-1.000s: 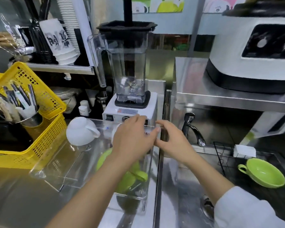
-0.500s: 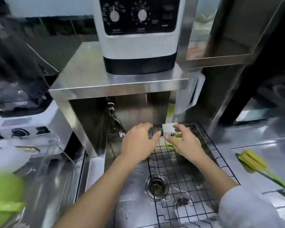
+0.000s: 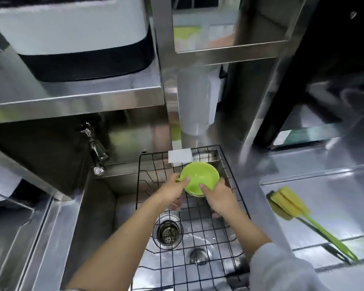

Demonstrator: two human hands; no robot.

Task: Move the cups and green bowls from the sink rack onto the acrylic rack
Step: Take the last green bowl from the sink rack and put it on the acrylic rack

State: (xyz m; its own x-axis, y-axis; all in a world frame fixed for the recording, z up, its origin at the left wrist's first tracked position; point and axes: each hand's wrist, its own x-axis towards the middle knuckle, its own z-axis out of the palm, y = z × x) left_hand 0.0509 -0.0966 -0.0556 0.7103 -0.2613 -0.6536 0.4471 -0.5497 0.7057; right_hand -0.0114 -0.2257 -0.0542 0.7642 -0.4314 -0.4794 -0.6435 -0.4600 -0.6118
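Observation:
A green bowl [image 3: 199, 177] with a small handle sits tilted at the far end of the black wire sink rack [image 3: 200, 238], its open side facing me. My left hand [image 3: 172, 193] grips its left rim by the handle. My right hand [image 3: 218, 199] holds its lower right rim, thumb inside the bowl. The bowl looks slightly raised off the wires. The acrylic rack [image 3: 13, 203] shows only as a clear edge at the far left, blurred. No cups are visible on the sink rack.
A steel sink with a drain [image 3: 168, 232] lies under the rack, a tap [image 3: 95, 150] at its back left. A white sponge [image 3: 180, 155] sits on the rack's far edge. A yellow-green brush [image 3: 290, 206] lies on the right counter. A steel shelf with a white appliance [image 3: 72, 38] overhangs.
My view swung right from the acrylic rack to the sink. Both hands left the acrylic rack, reached over the sink rack and closed on the green bowl.

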